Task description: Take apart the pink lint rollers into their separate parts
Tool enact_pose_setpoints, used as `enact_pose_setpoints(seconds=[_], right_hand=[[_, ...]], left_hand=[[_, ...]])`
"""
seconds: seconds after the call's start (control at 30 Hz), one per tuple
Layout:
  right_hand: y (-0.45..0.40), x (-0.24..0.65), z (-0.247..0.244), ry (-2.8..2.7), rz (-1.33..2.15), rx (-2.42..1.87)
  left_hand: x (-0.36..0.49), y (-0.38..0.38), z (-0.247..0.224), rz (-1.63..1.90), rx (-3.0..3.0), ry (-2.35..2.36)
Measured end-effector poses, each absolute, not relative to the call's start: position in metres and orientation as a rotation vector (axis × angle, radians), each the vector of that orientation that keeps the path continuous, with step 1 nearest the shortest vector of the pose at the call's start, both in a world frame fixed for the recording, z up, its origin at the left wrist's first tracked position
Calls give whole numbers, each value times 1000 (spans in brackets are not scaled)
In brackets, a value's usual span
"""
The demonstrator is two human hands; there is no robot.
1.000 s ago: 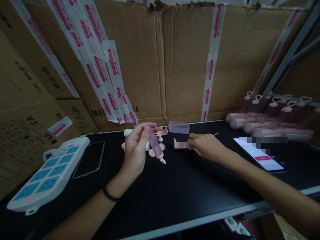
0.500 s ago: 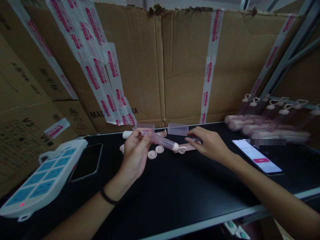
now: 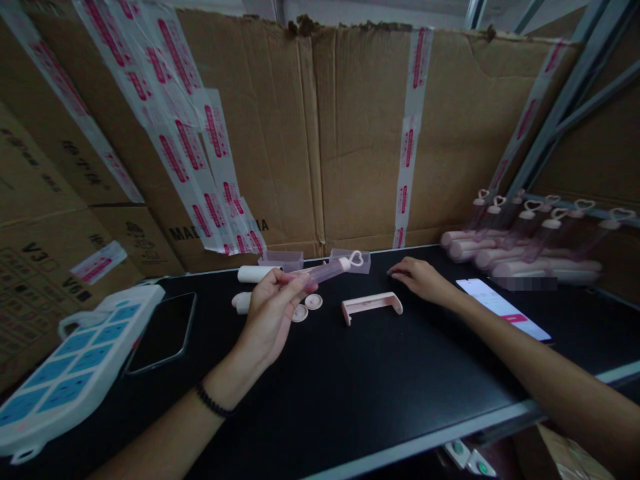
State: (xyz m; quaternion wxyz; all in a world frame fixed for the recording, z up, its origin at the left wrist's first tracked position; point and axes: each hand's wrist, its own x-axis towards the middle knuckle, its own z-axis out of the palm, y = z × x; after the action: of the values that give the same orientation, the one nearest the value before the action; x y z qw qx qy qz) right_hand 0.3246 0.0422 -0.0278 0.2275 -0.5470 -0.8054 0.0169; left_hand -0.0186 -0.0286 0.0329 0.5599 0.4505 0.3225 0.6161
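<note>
My left hand (image 3: 275,303) is wrapped round a translucent pink tube (image 3: 325,272), whose heart-shaped loop points up and to the right. My right hand (image 3: 417,277) rests low over the black table, fingers pressed together; a small dark bit shows at the fingertips, too small to name. Between the hands lies a pink bracket (image 3: 373,305) with bent ends. Two round pink caps (image 3: 313,302) lie just right of my left hand. A white cylinder (image 3: 257,273) and a pink-and-white piece (image 3: 242,303) are partly behind it.
Two clear trays (image 3: 353,260) stand against the cardboard wall (image 3: 365,133). At left are a power strip (image 3: 75,360) and a dark phone (image 3: 165,333). At right lie a lit phone (image 3: 500,308) and several pink tubes with heart loops (image 3: 530,247).
The tube in my left hand has tilted so its loop end points upward. My right hand has moved right, away from the tube and bracket. The bracket now shows fully.
</note>
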Motion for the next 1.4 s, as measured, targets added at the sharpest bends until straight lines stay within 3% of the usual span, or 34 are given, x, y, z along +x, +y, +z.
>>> enact_pose_setpoints(seconds=[0.37,0.57,0.7,0.8,0.9,1.13,1.4], right_hand=[[41,320,-38,-2214,65,-1557],[27,313,-13,-2026,124,-1434],[-1,279,17,-2006,338,-1221],[-20,246,30,-2005,734,-969],[-29,224,32,-1908,963,-824],[-44,208,19,-1850,892,-815],[-56,203,14,-1958,775,-789]], left_hand=[[-18,-31,31,1415,1109,816],[-17,-34,35,1409,1090,826],[-14,-37,34,1370,1132,820],[-15,-36,32,1315,1209,823],[-20,-31,32,1286,1458,909],[-16,-43,33,1052,2792,1099],[-9,-58,30,820,2921,1172]])
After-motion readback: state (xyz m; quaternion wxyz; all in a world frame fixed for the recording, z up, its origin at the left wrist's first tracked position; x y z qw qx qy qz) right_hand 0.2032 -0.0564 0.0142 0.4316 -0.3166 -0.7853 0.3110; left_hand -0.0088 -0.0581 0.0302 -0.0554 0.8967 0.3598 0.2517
